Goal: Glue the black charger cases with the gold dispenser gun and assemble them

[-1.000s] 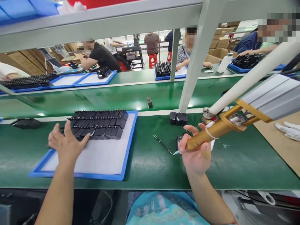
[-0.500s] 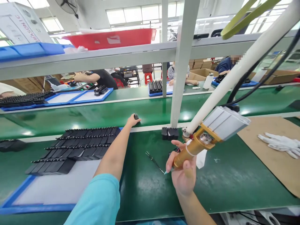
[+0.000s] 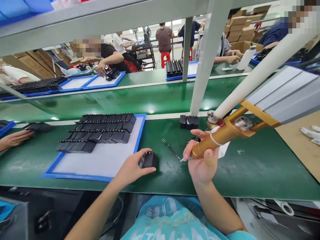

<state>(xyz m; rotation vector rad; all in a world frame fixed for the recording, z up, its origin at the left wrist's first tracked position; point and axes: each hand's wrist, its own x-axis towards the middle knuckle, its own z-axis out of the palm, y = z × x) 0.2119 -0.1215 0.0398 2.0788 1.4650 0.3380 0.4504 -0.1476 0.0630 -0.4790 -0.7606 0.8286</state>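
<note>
My left hand (image 3: 136, 166) grips a black power adapter (image 3: 150, 160) between thumb and fingers, just over the green bench beside the tray. Small metal prongs show at the adapter's top edge. My right hand (image 3: 202, 160) is wrapped round a gold cylindrical handheld tool (image 3: 212, 140), tilted, with a finned grey housing (image 3: 282, 93) at its upper end. Tweezers (image 3: 170, 149) lie on the bench between my hands. Rows of similar black adapters (image 3: 100, 130) stand in the blue-rimmed tray (image 3: 82, 177) on the left. Behind my right fingers, a dark item is partly hidden.
Two black adapters (image 3: 189, 122) sit at the bench's back edge by the upright post (image 3: 203, 66). A white pole (image 3: 262, 73) slants across the right side. Cardboard (image 3: 305, 143) with white gloves lies right. A co-worker's hand (image 3: 17, 139) touches a black adapter at far left.
My left hand has come back from the belt edge towards me, carrying the black adapter. My right hand still holds the tool. A co-worker's hand has appeared at far left. The view has tilted down.
</note>
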